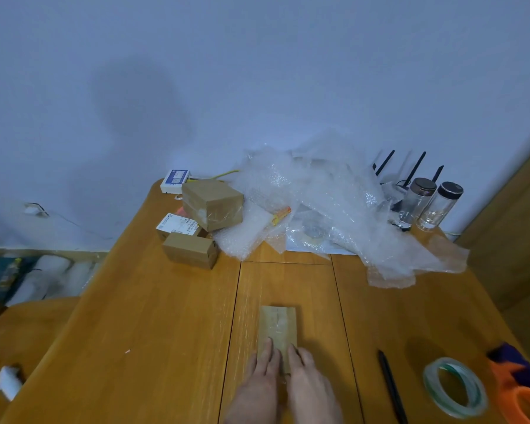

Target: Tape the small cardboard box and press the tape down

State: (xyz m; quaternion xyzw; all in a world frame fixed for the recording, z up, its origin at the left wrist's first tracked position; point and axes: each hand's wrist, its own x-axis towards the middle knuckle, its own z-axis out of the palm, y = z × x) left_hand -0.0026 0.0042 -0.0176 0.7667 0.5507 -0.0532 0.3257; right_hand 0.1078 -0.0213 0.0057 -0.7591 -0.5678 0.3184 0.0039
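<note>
Pressing small cardboard box (278, 327) | both hands' fingers (270, 351) flat on near end

This looks like a room in a home used for packing parcels. An orange-brown wooden table (153, 316) stands against a plain pale blue wall (196, 71). At the table's far edge lie crumpled clear bubble wrap (328, 203), taped brown cardboard boxes (211, 203) and two glass jars with dark lids (429, 206); a clear tape roll (455, 388) lies at its near right.

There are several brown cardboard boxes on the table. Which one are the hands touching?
The small flat brown cardboard box nearest the camera; left hand and right hand press it. The others sit untouched at the far left.
</note>
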